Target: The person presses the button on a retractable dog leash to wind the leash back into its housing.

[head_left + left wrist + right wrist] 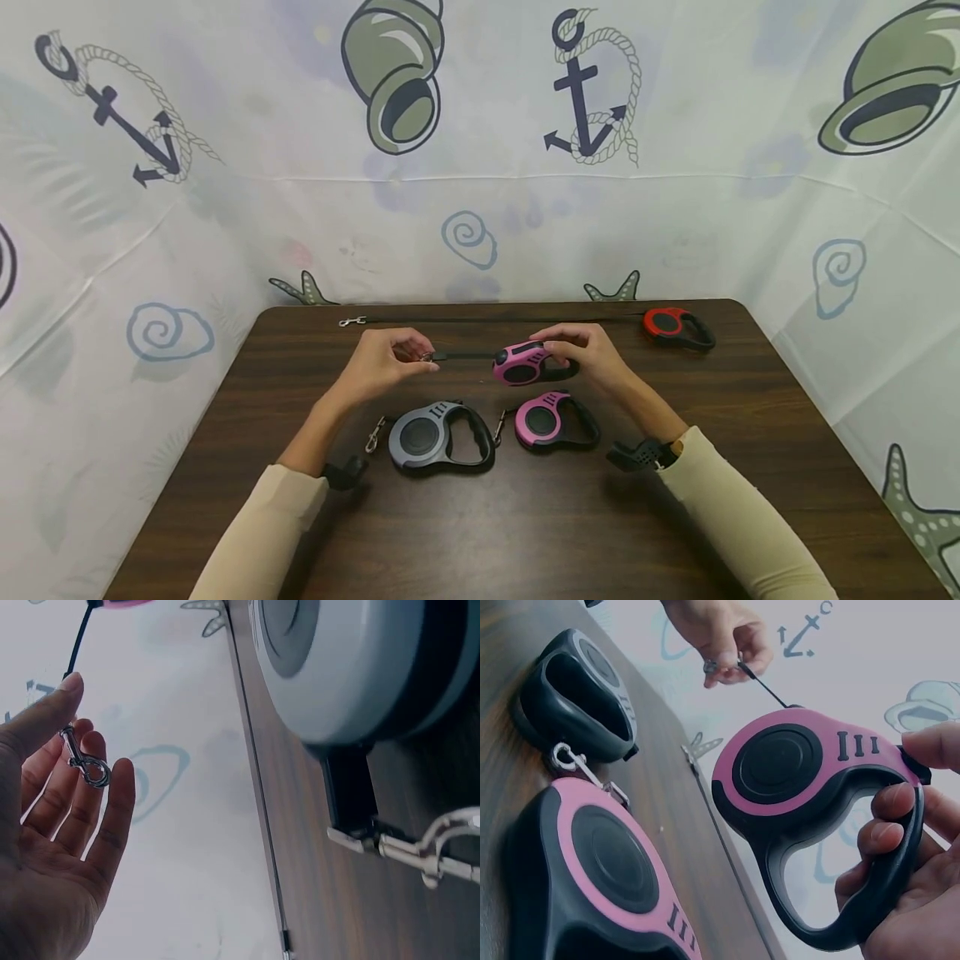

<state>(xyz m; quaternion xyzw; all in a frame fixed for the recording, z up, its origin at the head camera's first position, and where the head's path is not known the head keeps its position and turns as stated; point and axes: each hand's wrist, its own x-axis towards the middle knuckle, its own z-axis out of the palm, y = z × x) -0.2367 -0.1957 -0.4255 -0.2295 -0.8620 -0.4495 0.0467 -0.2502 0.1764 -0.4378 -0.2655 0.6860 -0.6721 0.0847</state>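
My right hand [581, 350] grips the black handle of a pink retractable leash [521, 363] [795, 769], held above the table, with the thumb on its top button. Its black cord [461, 356] runs left to a metal clip [427, 357] [82, 761] that my left hand [390, 358] [60, 802] pinches between thumb and fingers. Below them on the table lie a grey leash [435, 435] [352, 660] and a second pink leash [555, 422] [600, 877], each with its clip beside it.
A red leash [675, 327] lies at the far right of the dark wooden table [525, 533], its cord stretched left along the back edge to a clip [351, 321]. A patterned white sheet [480, 183] surrounds the table.
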